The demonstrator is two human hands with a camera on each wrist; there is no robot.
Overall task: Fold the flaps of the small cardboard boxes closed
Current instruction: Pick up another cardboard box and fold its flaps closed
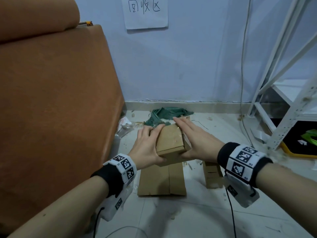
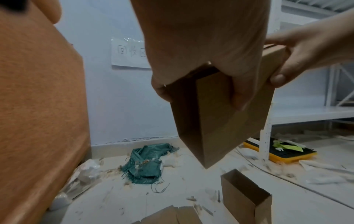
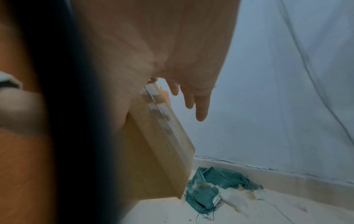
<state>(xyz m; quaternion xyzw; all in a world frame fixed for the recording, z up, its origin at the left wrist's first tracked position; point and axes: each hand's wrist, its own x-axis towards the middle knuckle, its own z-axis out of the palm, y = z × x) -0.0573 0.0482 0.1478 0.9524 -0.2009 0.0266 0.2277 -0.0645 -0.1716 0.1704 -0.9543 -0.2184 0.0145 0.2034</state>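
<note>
Left hand grips the small cardboard box at its 9 o'clock side, held up above the floor. Right hand lies flat, fingers straight, against the 3 o'clock side. Flattened cardboard sits on the floor below, green cloth at 12.

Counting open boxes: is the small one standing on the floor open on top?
Open: the floor box shows a hollow top, no flaps folded over it.

Pale blue wall, littered white tile floor, orange sofa, white metal shelving
</note>
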